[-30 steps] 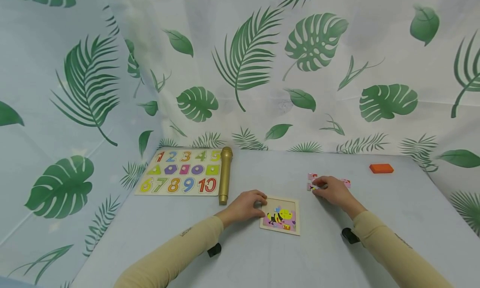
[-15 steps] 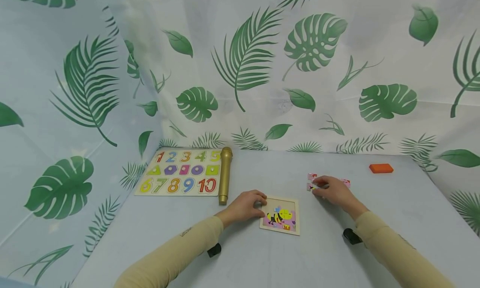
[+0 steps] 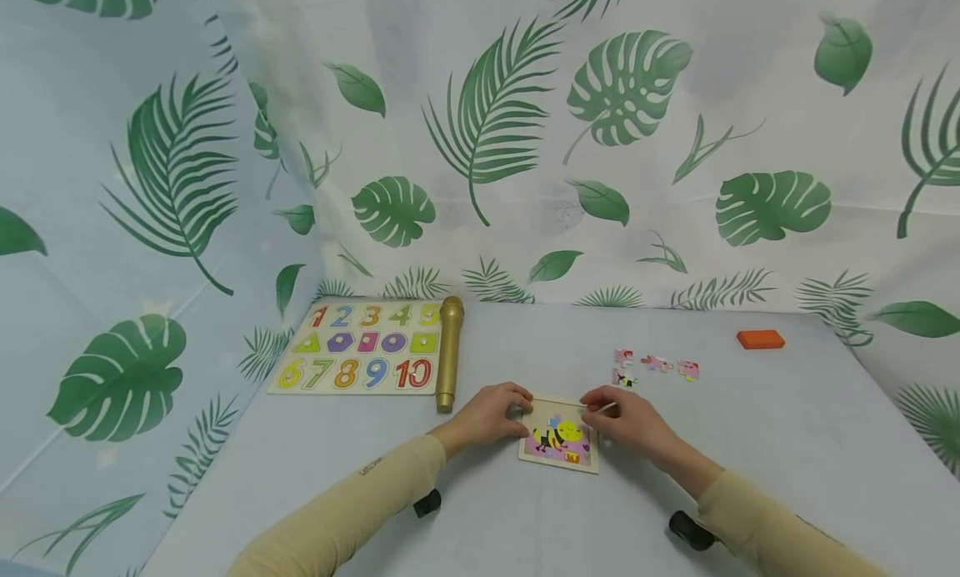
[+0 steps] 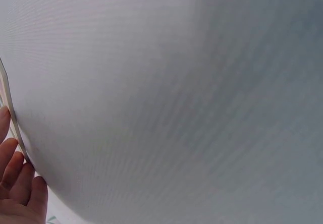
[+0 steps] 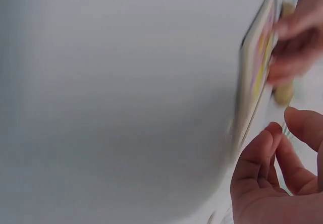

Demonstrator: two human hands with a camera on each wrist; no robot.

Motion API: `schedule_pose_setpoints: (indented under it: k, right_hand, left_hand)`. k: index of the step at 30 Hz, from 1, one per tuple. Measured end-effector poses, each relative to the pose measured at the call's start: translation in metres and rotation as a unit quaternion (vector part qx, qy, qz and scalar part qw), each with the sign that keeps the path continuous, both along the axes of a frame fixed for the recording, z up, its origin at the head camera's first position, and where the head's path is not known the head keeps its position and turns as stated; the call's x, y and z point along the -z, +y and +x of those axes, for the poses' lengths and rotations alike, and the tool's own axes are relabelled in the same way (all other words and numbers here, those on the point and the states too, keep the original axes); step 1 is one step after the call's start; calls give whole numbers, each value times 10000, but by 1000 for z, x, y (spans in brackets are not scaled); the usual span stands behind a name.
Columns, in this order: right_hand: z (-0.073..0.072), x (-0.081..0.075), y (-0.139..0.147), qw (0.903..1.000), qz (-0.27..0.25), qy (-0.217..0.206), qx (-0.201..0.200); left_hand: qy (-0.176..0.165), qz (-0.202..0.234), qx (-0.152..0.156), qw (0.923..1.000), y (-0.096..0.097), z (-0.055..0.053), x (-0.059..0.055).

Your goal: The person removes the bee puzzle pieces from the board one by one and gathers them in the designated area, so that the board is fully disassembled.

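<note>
Lower left, the left wrist view is cropping the left hand; upper right, the right one is blurring the puzzle.

Left: we note a number board, numerals 1 to 10 and a row of shapes; gold microphone lying along its right edge. Far right, we log an orange block. Behind: leaf-printed cloth.
</note>
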State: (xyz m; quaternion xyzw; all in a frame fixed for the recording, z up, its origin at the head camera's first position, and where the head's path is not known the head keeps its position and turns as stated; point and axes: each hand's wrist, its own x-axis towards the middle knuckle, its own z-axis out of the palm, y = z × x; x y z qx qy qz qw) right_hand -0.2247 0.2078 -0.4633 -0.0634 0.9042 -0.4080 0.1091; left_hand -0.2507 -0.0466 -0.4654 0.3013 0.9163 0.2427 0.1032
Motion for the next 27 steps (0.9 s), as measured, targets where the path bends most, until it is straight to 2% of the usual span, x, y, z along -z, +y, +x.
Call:
schedule_pose_setpoints:
  k: [5,15,23,27]
  right_hand:
    - [10,-2,-22,9995,-173,-77,-240]
    - [8,1,-31,9993,131,-169,-310]
    - [8,-2,-36,9981,278,-18,-550]
    - [8,1,-38,9964,482,240,-658]
  left_hand:
    - [48,18,53,10000,0,-1,1]
    - [9,118,118,9999,-2,-2,3]
    - [16,176,93,9998,-2,-2,2]
    - [-5,178,88,9998,-1,-2,2]
